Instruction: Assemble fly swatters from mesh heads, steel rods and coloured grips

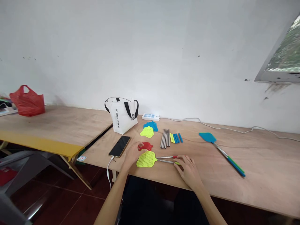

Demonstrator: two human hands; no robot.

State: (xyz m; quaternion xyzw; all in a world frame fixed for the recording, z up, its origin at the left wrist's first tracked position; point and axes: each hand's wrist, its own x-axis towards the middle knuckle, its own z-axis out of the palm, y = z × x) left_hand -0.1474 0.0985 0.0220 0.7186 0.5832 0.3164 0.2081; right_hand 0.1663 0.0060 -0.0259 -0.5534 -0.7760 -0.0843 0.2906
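On the table in front of me lie a yellow-green fly swatter [145, 159] and, just behind it, a red fly swatter [147, 145], both with thin metal rods. My left hand [133, 154] grips the edge of the red mesh head with its fingertips. My right hand [189, 171] is closed over the grip ends of both swatters, its thumb by the yellow-green grip; the palm side is hidden. Past the swatters are loose metal rods [165, 138], blue grips [176, 138], yellow-green grips [172, 138], yellow-green heads [147, 132] and blue heads [154, 125].
Blue and green-handled swatters [221, 151] lie at the right. A phone [120, 146] on a cable is left of my left hand. Behind it stand a white bag [123, 117] and a power strip [150, 117]. A red plastic bag [28, 101] sits on the neighbouring table [61, 125].
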